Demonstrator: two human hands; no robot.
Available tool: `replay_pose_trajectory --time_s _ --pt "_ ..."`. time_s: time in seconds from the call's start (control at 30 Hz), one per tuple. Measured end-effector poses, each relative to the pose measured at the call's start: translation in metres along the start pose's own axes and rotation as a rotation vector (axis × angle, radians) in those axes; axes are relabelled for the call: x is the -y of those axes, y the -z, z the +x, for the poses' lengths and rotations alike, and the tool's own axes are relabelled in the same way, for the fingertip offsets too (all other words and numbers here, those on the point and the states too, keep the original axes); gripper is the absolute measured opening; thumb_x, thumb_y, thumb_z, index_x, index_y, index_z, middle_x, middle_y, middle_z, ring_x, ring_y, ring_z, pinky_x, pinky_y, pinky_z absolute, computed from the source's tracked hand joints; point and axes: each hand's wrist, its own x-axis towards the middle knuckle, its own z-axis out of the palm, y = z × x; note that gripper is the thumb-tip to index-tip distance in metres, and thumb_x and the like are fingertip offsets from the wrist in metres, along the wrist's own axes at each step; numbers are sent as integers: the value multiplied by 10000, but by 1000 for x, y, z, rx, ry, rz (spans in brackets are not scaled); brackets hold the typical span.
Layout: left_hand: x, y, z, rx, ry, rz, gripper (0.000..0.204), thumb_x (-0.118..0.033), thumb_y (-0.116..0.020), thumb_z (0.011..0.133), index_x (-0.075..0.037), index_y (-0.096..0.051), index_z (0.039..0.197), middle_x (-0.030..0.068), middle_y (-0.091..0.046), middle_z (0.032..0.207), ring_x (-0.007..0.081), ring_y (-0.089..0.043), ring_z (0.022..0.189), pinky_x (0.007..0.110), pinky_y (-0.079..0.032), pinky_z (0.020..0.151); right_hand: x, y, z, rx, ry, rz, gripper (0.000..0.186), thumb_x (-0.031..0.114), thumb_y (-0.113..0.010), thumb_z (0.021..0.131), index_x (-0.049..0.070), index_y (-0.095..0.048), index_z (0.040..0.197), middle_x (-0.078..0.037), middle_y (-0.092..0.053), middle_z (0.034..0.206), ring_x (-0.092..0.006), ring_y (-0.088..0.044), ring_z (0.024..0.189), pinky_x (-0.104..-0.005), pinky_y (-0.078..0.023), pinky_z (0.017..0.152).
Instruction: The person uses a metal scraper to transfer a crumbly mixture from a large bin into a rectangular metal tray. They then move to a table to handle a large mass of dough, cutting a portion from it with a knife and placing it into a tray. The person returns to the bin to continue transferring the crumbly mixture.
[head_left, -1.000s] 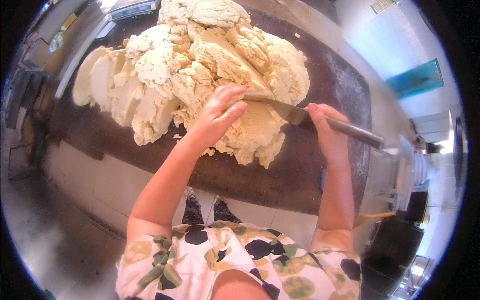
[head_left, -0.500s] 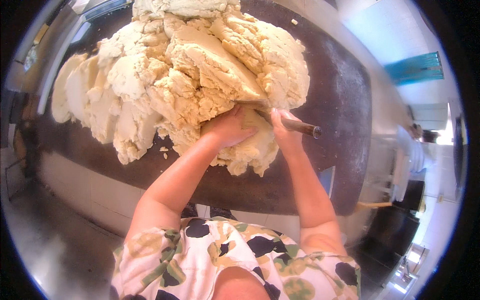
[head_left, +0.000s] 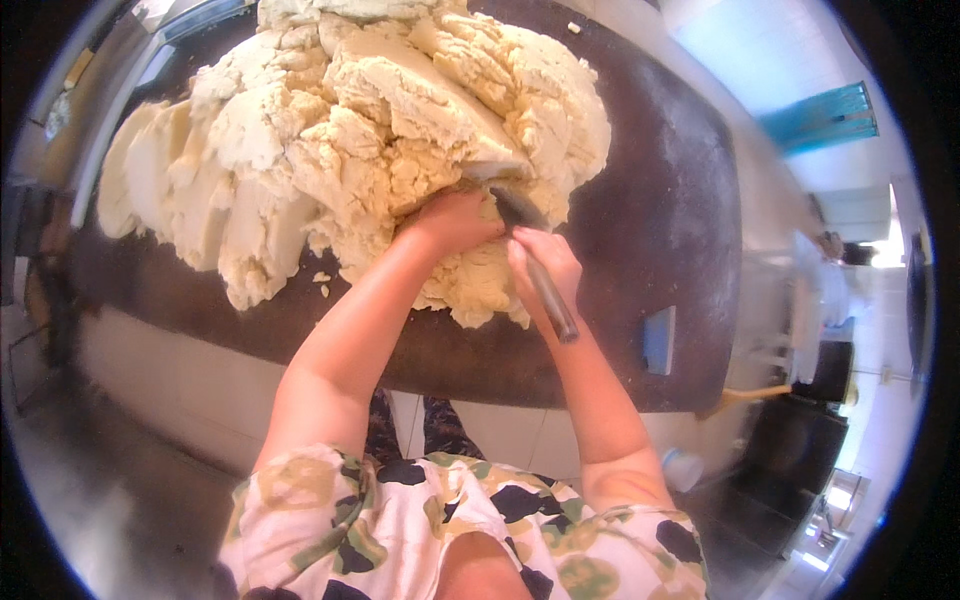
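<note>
A huge pile of pale yellow dough (head_left: pixel 300 130) lies in torn and cut lumps on a dark table. My left hand (head_left: pixel 460 218) grips the near lump of dough (head_left: pixel 470 280), its fingers curled over the far side and partly hidden. In my right hand (head_left: pixel 548 262) is a large knife, its dark handle (head_left: pixel 556 305) slanting back toward me over the wrist. The knife's blade (head_left: pixel 515 205) runs forward from that hand to the dough beside my left hand. Part of the blade is hidden, so its depth in the dough cannot be told.
The dark tabletop (head_left: pixel 670 230) has flour smears on its right side. A flat blue-and-white piece (head_left: pixel 658 340) lies near its right front edge. Dough crumbs (head_left: pixel 321 283) sit by the pile. A teal object (head_left: pixel 820 118) is off to the right, beyond the table.
The knife's handle has swung from pointing right to pointing back toward me, with my right hand turned and shifted slightly left. My left hand stays on the near lump.
</note>
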Motion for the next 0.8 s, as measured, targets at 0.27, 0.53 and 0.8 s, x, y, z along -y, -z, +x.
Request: replay_pose_trajectory --time_s 0.27,0.53,0.8 --pt "-18 -43 -72 -341 -213 184 609 -404 -633 820 8 -474 1238 214 -475 1287 365 -404 1229 428 -341 1029 15 121 -18 -50 -181 422 38 -6 -626 784 16 -648 806 -153 -689 920 -246 -654 845 -333 -512 768" --pt "-40 -26 -34 -273 -118 186 697 -445 -584 835 8 -410 1336 206 -419 1367 351 -357 1288 399 -300 1072 -147 186 -114 147 53 -429 208 53 -730 703 58 -622 881 -141 -632 1062 -327 -612 958 -395 -502 829" --pt "-27 -25 22 10 36 127 686 -447 -573 846 -60 -397 1383 167 -349 1451 311 -323 1342 380 -270 1105 -214 199 -188 484 -94 -501 312 -35 -645 633 51 -613 931 -135 -512 1258 -347 -442 1215 -436 -393 981"
